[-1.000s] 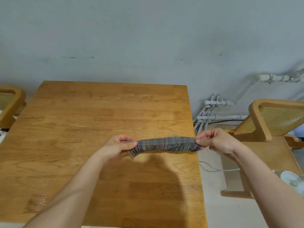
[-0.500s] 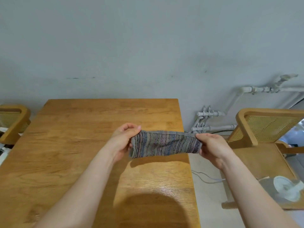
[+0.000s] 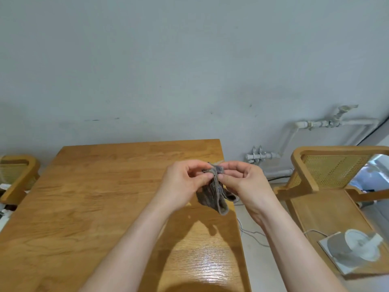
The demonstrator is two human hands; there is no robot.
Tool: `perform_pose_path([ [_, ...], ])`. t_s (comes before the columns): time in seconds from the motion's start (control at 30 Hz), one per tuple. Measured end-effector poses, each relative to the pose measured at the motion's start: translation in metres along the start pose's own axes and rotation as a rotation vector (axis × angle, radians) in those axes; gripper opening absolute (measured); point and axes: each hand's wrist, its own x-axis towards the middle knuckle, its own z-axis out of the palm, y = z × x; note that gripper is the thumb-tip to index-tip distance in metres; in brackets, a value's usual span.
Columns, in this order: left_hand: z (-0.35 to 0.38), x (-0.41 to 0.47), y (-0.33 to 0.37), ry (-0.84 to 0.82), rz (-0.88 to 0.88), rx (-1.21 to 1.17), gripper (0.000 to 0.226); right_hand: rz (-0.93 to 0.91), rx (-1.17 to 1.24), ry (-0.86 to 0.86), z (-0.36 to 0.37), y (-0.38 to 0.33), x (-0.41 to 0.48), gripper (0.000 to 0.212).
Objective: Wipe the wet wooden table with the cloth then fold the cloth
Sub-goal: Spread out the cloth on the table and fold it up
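A small grey striped cloth (image 3: 212,194) hangs folded in half in the air above the right part of the wooden table (image 3: 94,197). My left hand (image 3: 185,184) and my right hand (image 3: 242,182) meet at its top edge, both pinching the two ends together between thumb and fingers. The doubled cloth droops below my fingers and does not touch the tabletop. A glossy patch (image 3: 210,268) shines on the table near its front right edge.
A wooden chair with a cane back (image 3: 328,171) stands right of the table, with a white and grey round device (image 3: 355,247) on its seat. Another cane chair (image 3: 16,175) sits at the left. White pipes (image 3: 261,154) and a cable run along the wall and floor.
My hands have come together, bringing the two ends of the stretched cloth to meet, so it now hangs doubled. The view has tilted upward.
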Motion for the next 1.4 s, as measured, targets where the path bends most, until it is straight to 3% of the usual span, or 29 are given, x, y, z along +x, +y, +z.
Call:
perform_pose_path([
  [0.1,-0.005,-0.001,0.010,0.104,0.190,0.284,0.012,-0.053,-0.081,-0.018,0.000,-0.007,-0.006,0.016],
  [0.23,-0.012,-0.003,0.022,0.084,0.455,0.348,0.012,-0.112,-0.171,-0.056,-0.002,-0.022,-0.012,0.018],
  [0.33,-0.013,-0.003,0.031,0.059,0.548,0.382,0.014,-0.151,-0.212,-0.048,-0.003,-0.033,-0.014,0.011],
  [0.43,-0.012,-0.001,0.041,0.101,0.514,0.348,0.010,-0.182,-0.210,-0.074,-0.006,-0.044,-0.014,0.011],
  [0.53,-0.011,0.001,0.053,0.111,0.345,0.232,0.010,-0.202,-0.151,-0.155,-0.012,-0.055,-0.014,0.013],
  [0.7,-0.014,0.017,0.056,-0.046,0.097,-0.129,0.023,-0.232,-0.120,-0.169,-0.019,-0.068,-0.001,0.017],
  [0.77,-0.018,0.018,0.047,-0.163,0.115,0.011,0.032,-0.204,-0.010,-0.179,-0.027,-0.073,0.005,0.020],
  [0.83,-0.023,0.018,0.038,-0.206,0.195,0.315,0.021,-0.228,0.010,-0.156,-0.036,-0.076,0.012,0.015],
  [0.93,-0.027,0.020,0.044,-0.099,0.277,0.516,0.011,-0.397,-0.365,0.129,-0.039,-0.065,0.021,0.016],
  [1.03,-0.031,0.023,0.061,-0.053,0.324,0.464,0.015,-0.589,-0.641,0.293,-0.032,-0.043,0.021,0.016],
  [1.2,-0.037,0.030,0.062,-0.027,0.301,0.363,0.005,-0.753,-0.670,0.402,-0.025,-0.028,0.019,0.026],
  [1.3,-0.039,0.034,0.050,-0.027,0.222,0.210,0.010,-0.760,-0.620,0.329,-0.027,-0.038,0.016,0.025],
  [1.4,-0.037,0.036,0.047,-0.047,0.181,0.058,0.030,-0.707,-0.611,0.132,-0.029,-0.056,0.011,0.018],
])
